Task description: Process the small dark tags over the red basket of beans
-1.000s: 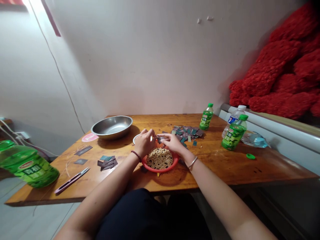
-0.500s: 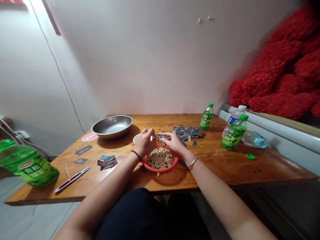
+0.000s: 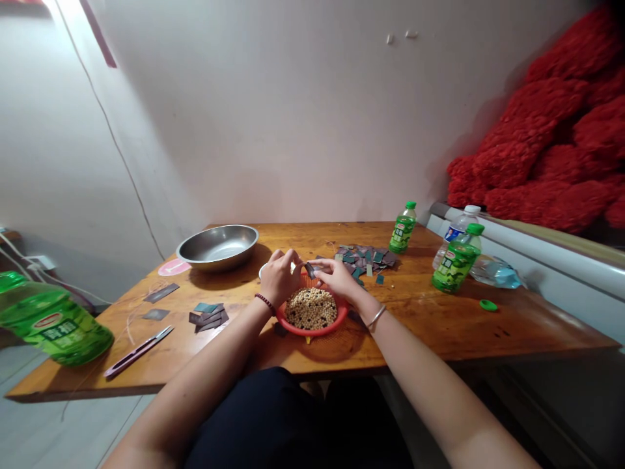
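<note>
Over the far rim of a red plastic basket (image 3: 319, 333), both of my hands are close together. My right hand (image 3: 336, 277) pinches a small dark cloth piece (image 3: 309, 270) between thumb and fingers. Close by on the left, my left hand (image 3: 282, 279) has its fingertips pinched together at that piece; whatever they grip is too small to make out. Pale round beads or beans with some black ones (image 3: 311, 309) fill the basket. Partly hidden behind my left hand is a white dish (image 3: 262, 270).
A heap of dark and green cloth pieces (image 3: 368, 260) lies beyond my right hand, a smaller stack (image 3: 209, 318) to the left. Thread snips (image 3: 138, 352), a steel bowl (image 3: 218, 247), a large green bottle (image 3: 56, 326) and smaller green bottles (image 3: 457, 259) stand or lie around.
The dark piece has turned slightly between my fingers. Both hands stay over the basket, nearly in place; the whole view has shifted very slightly.
</note>
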Demonstrator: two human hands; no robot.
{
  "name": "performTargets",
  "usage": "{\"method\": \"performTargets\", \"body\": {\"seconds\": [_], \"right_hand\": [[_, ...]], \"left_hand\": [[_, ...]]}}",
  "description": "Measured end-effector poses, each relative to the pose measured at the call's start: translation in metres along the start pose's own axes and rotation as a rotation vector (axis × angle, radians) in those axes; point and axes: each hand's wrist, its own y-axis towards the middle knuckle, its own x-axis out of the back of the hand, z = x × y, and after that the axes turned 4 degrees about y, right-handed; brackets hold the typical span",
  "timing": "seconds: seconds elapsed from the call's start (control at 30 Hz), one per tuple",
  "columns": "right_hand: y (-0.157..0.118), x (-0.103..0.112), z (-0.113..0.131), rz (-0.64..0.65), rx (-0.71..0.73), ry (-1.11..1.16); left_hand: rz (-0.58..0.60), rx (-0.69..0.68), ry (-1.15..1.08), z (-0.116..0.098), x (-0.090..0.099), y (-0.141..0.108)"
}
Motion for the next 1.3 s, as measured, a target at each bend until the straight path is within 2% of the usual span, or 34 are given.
{"method": "performTargets", "body": {"seconds": [0.37,0.83,1.0,1.3], "right_hand": [[-0.004,-0.003,0.01,-0.044,-0.05,-0.028],[-0.005,-0.003,0.012,-0.055,-0.054,0.004],[-0.003,-0.002,0.007,-0.029,-0.032,0.024],[-0.004,-0.003,0.013,-0.047,-0.058,-0.018]], "left_hand": [[-0.012,-0.028,-0.004,0.002,-0.003,0.0],[0.067,-0.01,-0.028,0.002,-0.003,0.001],[0.05,-0.007,-0.029,0.004,-0.005,0.001],[0.048,0.029,-0.055,0.001,-0.003,0.0]]}}
